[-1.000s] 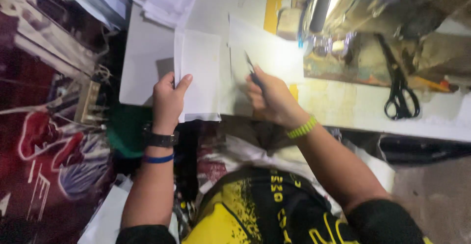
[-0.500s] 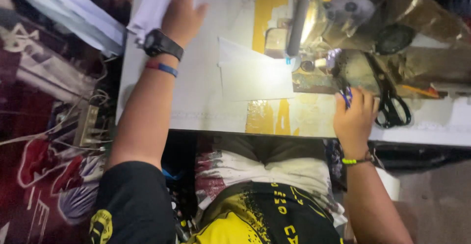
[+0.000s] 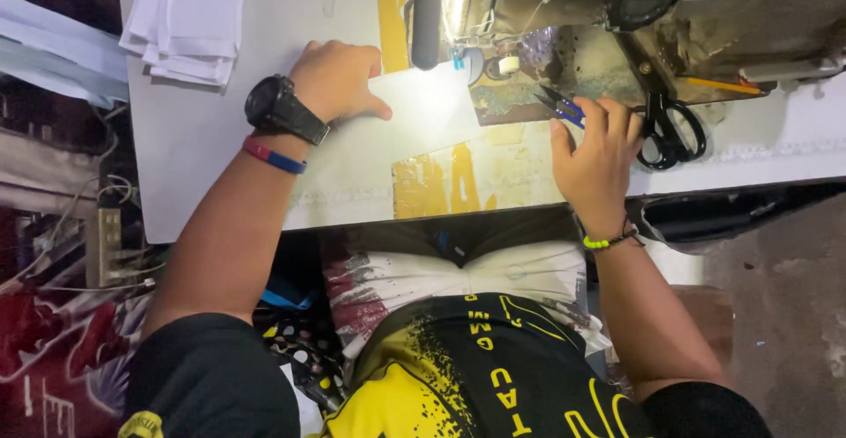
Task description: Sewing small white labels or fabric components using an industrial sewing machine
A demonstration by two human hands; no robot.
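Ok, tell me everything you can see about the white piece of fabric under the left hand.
The white piece of fabric is a small flat rectangle that looks like thin cloth, brightly lit by the sewing machine lamp. It lies flat on the white table, partly over a worn yellow patch, its far edge reaching the machine's needle area. The left hand presses down on its left end, fingers spread. The right hand is apart from it, by small blue-handled snips.

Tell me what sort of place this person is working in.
Most likely a sewing or tailoring workshop. A sewing machine sits on the white worktable, black scissors lie beside it, and a stack of white fabric pieces waits at the table's far corner. The left hand presses a white piece under the machine's lamp.
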